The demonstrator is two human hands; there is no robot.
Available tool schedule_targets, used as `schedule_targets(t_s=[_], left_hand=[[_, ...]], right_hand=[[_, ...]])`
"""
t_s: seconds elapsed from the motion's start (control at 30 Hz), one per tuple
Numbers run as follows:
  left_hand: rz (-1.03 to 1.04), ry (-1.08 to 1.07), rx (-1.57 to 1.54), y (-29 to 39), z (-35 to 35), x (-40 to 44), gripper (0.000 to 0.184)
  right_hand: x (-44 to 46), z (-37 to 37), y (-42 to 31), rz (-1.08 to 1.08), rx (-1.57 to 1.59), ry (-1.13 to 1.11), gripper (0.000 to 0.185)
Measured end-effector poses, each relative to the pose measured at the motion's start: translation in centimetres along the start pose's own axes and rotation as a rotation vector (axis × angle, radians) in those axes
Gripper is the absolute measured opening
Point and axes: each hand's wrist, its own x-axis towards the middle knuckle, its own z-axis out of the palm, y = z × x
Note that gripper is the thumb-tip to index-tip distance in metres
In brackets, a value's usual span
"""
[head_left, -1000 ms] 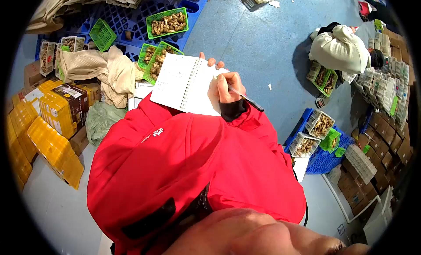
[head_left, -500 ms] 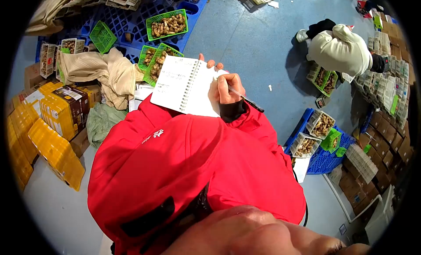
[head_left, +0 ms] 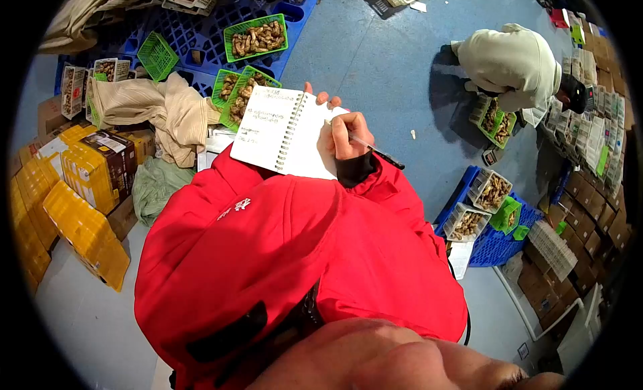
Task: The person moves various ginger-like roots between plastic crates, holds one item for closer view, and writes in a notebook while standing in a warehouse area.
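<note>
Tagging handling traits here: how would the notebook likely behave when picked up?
The notebook is probably light, being mostly paper. It would likely fold at the spiral between its two open sides, and its pages, bound along one edge, may flop.

From my end, my right hand [head_left: 349, 135] shows curled, thumb and fingers drawn together in a pinch. A dark cuff [head_left: 356, 170] circles that wrist, and my right arm [head_left: 395, 192] bends inward in its red sleeve. Of my left hand [head_left: 323, 98] I get only the fingertips, slightly spread, just beyond the right; its palm and wrist are hidden.
</note>
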Motion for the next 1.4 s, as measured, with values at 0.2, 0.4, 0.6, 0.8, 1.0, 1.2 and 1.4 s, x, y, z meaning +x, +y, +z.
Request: schedule_targets(t_s=[0.2,0.4,0.6,0.8,1.0,1.2,1.4], left_hand=[[-0.032,-0.058,-0.018,-0.1,-0.8,0.3,0.039],[0.013,-0.054,-0.017,-1.2,-0.2,0.3,0.041],[-0.04,0.135,0.001,-0.8,-1.0,0.4,0.051],[-0.051,-0.107,-0.036,-0.1,0.4,0.1,0.048],[0.183,-0.032,-0.028,-0.4,-3.2,-2.3,0.041],[0.565,0.575,0.171,-4.6,0.5,-7.9,0.034],[0.858,0.613,0.027,-10.6,0.9,-11.9,0.032]], right_hand=[[0.2,0.4,0.9,-0.079,0.058,0.064,0.013],[-0.2,-0.5,1.6,-0.064,-0.018,0.036,0.012],[0.5,-0.7,-1.4,0.199,0.195,0.25,0.01],[2.6,-4.8,1.3,0.439,0.132,0.047,0.026],[3.2,-4.6,2.7,0.663,0.253,-0.434,0.031],[3.8,-3.7,2.3,0.932,0.24,-0.874,0.027],[4.1,-1.6,-0.8,0.861,0.12,-1.127,0.017]])
